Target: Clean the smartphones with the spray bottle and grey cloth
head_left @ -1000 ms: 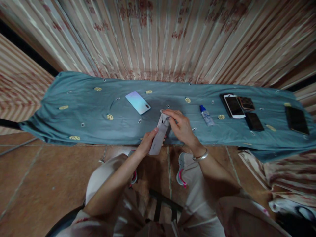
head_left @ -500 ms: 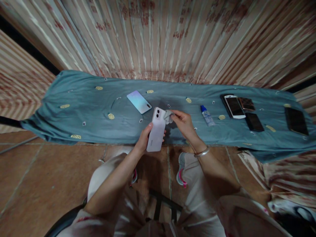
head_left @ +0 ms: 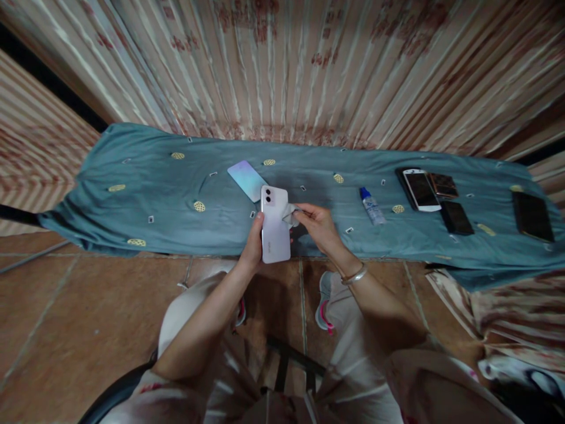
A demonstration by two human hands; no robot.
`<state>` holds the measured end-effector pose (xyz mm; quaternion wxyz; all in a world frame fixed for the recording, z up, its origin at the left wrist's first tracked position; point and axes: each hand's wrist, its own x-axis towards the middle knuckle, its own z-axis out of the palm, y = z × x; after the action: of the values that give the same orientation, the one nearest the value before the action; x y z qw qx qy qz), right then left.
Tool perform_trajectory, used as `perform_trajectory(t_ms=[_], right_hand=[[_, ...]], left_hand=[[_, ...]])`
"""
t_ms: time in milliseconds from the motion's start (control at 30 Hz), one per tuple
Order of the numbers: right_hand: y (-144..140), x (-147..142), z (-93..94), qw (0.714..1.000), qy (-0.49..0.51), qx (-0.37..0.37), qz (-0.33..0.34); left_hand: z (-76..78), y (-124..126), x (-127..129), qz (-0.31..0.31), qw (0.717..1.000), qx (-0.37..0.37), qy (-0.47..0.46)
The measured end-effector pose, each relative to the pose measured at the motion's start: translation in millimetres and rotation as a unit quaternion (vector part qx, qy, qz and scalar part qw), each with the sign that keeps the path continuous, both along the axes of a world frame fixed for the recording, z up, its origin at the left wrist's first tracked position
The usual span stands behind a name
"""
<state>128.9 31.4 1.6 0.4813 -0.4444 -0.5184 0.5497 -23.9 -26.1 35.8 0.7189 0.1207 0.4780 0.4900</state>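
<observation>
A pale lilac smartphone [head_left: 276, 232] faces me back side up, its two camera lenses at the top left. My left hand [head_left: 253, 240] is closed round its left edge, with fingertips just showing at the right edge. A small grey cloth [head_left: 289, 215] touches the phone's upper right edge. My right hand [head_left: 315, 224] pinches that cloth between thumb and fingers. Behind the held phone lies a blue-violet phone [head_left: 246, 178], its lower right corner hidden.
On the teal cloth-covered table [head_left: 176, 194] lie, to the right, a blue-capped bottle [head_left: 372, 207], a white-framed phone [head_left: 421, 190], a brown patterned item [head_left: 445, 185], a black item [head_left: 457, 218] and a dark flat device [head_left: 532, 217]. A pleated curtain [head_left: 286, 70] hangs behind.
The held phone has shifted slightly left and up and stands straighter, now covering part of the blue-violet phone. My right hand has moved left with the cloth, lower along the phone's edge.
</observation>
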Motion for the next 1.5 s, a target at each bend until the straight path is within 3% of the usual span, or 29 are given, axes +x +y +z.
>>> perform_trajectory(t_ms=[300, 500, 700, 933, 1200, 1500], right_hand=[[-4, -7, -6.0, 1.0, 0.006, -0.005, 0.018], [-13, -12, -3.9, 0.998, 0.016, -0.023, 0.051], [-22, -17, -5.6, 0.997, -0.013, -0.032, 0.066], [-35, -21, -8.9, 0.992, -0.028, -0.067, 0.101], [-47, -33, -0.3, 0.977, 0.053, -0.165, 0.127], [-49, -42, 6.0, 0.971, 0.096, -0.183, 0.118]], left_hand=[[0.0, 7, 0, 0.106, 0.994, 0.034, 0.01], [0.7, 14, -8, 0.119, 0.991, 0.055, -0.005], [2.0, 19, -17, 0.083, 0.993, 0.086, -0.017], [0.7, 21, -24, 0.124, 0.988, 0.09, 0.019], [-10.1, 25, -22, 0.155, 0.979, 0.115, 0.069], [-19.5, 26, -24, 0.185, 0.958, 0.183, 0.118]])
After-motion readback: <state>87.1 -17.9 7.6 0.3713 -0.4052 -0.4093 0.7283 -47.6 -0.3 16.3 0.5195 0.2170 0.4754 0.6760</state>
